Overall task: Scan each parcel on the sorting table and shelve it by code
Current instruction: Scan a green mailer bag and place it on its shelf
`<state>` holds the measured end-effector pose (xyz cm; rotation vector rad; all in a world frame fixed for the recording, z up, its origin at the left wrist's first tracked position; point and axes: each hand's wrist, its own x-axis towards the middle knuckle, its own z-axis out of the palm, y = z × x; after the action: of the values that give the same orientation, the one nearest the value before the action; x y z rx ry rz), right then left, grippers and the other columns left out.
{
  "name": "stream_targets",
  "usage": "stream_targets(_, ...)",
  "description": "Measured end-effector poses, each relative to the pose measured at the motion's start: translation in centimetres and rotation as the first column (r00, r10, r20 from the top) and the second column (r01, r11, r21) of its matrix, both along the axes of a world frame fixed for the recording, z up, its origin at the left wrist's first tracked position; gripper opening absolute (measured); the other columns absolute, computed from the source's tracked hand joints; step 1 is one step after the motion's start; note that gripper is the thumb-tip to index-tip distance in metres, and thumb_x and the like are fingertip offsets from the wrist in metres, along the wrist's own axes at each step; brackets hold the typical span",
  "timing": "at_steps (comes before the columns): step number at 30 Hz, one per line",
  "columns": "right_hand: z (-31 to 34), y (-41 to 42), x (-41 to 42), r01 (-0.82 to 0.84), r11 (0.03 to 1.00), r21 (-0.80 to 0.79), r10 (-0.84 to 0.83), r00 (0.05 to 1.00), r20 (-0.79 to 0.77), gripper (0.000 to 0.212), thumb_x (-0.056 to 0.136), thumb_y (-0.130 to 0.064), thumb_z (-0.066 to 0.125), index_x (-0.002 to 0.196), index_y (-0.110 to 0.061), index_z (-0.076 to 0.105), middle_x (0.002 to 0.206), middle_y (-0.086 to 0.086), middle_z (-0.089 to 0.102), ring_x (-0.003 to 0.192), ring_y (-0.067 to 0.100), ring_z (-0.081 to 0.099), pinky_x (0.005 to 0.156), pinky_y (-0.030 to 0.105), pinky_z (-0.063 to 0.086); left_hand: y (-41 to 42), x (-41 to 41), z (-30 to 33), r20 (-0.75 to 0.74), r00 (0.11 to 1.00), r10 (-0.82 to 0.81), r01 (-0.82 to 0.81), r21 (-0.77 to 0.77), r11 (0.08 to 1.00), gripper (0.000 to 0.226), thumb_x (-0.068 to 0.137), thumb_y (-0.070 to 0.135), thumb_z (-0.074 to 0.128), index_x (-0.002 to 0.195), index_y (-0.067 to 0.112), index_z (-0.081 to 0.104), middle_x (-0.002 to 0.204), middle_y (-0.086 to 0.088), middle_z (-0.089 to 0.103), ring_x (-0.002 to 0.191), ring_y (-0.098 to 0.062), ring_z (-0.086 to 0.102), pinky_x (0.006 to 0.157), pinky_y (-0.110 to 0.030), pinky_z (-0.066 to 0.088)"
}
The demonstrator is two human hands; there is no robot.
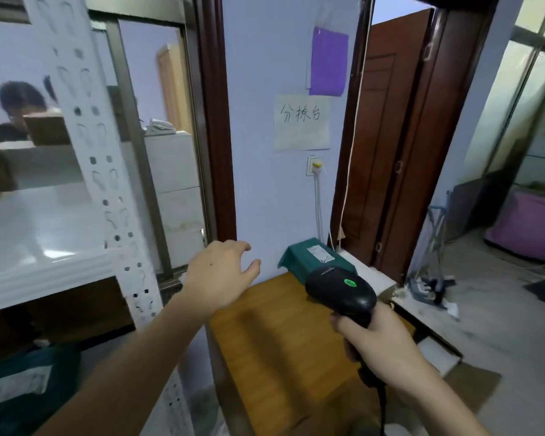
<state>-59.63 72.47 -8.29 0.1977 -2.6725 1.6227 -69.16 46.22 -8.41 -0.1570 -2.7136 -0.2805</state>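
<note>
The right hand (387,341) is gripping the scanner (340,289) beside 1 green parcel (315,258) — unshelved — on the sorting table (280,341); the left hand (221,275) is hovering spread wide, empty.

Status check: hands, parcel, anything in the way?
Right hand gripping scanner. Left hand open, empty, reaching forward. Green parcel at table's far end, untouched. Nothing between hand and parcel.

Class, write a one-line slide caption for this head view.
Right hand aims scanner at green parcel; left hand reaches, empty.
</note>
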Motion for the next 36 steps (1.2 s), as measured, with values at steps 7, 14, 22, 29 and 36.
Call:
stream_targets(7, -1.5, 4.7, -7.8, 0.066, 0.997, 0.034, -0.067, 0.997, 0.025, 0.011, 0.09, -0.018, 0.066, 0.084, -0.011, 0.061, 0.049, 0.0, 0.055, 0.043, 0.01, 0.053, 0.046, 0.019, 0.043, 6.0, -10.7, -5.0, 0.092, 0.993, -0.07, 0.073, -0.028, 0.997, 0.054, 0.103, 0.061, 0.043, 0.146, 0.03, 0.055, 0.145, 0.007, 0.061, 0.129, -0.018, 0.056, 0.104, -0.035, 0.048)
stream_targets(14, -2.9, 8.7, -17.6, 0.15, 0.989, 0.007, -0.15, 0.982, 0.113, 0.012, 0.088, -0.017, 0.067, 0.081, -0.013, 0.058, 0.048, 0.001, 0.055, 0.043, 0.013, 0.052, 0.051, 0.028, 0.046, 11.6, -22.7, -9.1, 0.143, 0.972, -0.189, 0.192, -0.012, 0.981, 0.056, 0.099, 0.063, 0.045, 0.142, 0.029, 0.059, 0.142, 0.01, 0.063, 0.127, -0.016, 0.055, 0.101, -0.033, 0.049)
stream_targets(22, -5.6, 11.8, -25.7, 0.169, 0.985, 0.035, -0.172, 0.97, 0.173, 0.008, 0.089, -0.019, 0.067, 0.087, -0.013, 0.061, 0.049, 0.003, 0.057, 0.044, 0.013, 0.054, 0.049, 0.025, 0.045, 15.5, -31.2, -13.8, 0.242, 0.944, -0.223, 0.223, 0.028, 0.974, 0.06, 0.101, 0.063, 0.047, 0.149, 0.028, 0.051, 0.151, 0.007, 0.056, 0.137, -0.016, 0.051, 0.11, -0.034, 0.043)
stream_targets(29, -9.1, 13.9, -33.2, 0.124, 0.991, 0.042, -0.131, 0.952, 0.276, 0.011, 0.09, -0.018, 0.066, 0.088, -0.007, 0.066, 0.05, 0.004, 0.055, 0.043, 0.011, 0.056, 0.047, 0.023, 0.045, 18.6, -37.5, -18.8, 0.425, 0.888, -0.175, 0.164, 0.064, 0.984, 0.063, 0.102, 0.062, 0.044, 0.154, 0.026, 0.044, 0.155, 0.003, 0.051, 0.142, -0.02, 0.045, 0.114, -0.037, 0.04)
stream_targets(36, -13.1, 16.6, -39.6, 0.08, 0.995, 0.053, -0.095, 0.907, 0.411, 0.016, 0.091, -0.014, 0.063, 0.1, -0.026, 0.061, 0.056, 0.003, 0.052, 0.047, 0.01, 0.057, 0.049, 0.024, 0.045, 21.7, -45.4, -27.0, 0.718, 0.688, -0.11, -0.305, 0.423, 0.853, 0.073, 0.094, 0.067, 0.058, 0.146, 0.017, 0.048, 0.14, -0.005, 0.061, 0.124, -0.026, 0.061, 0.107, -0.044, 0.047)
